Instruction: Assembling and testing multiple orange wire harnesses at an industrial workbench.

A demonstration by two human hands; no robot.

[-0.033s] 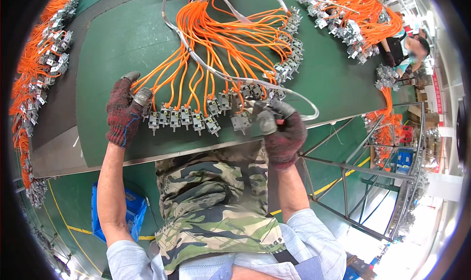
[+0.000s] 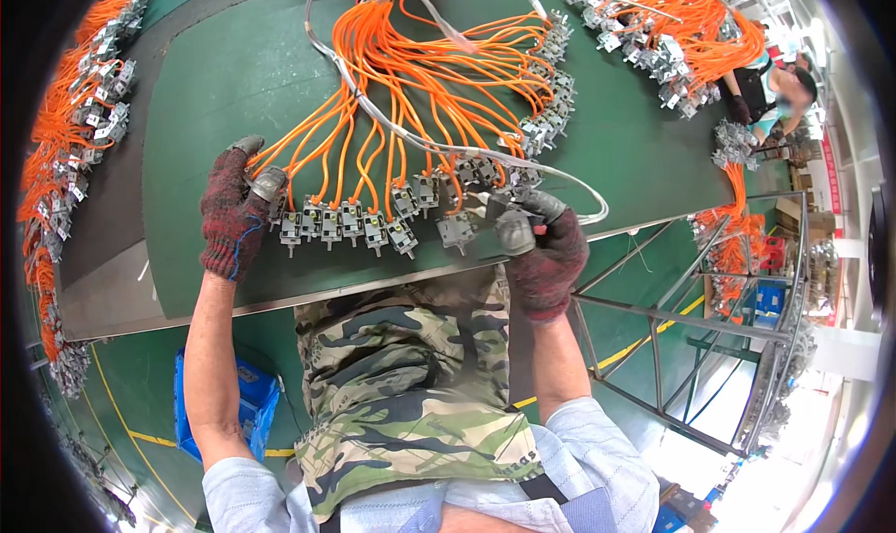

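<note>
Near the green worktop's (image 2: 233,76) front edge, my gloved left hand (image 2: 233,211) is pinching the row's end grey metal connector (image 2: 290,227) while my right hand (image 2: 541,244) is gripping another on orange wires (image 2: 401,76).

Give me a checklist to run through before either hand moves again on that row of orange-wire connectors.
1. Left hand is at the left end of the connector row: ok, its fingers touch the end piece.
2. Right hand has a firm hold on a small metal part: cannot tell, the glove hides it.
3. Connectors lie in one line near the edge of the green table: ok.
4. Orange wires fan out untangled: not ok, they cross further up.
5. Grey cable loop is clear of the right hand: not ok, it runs right beside it.
</note>
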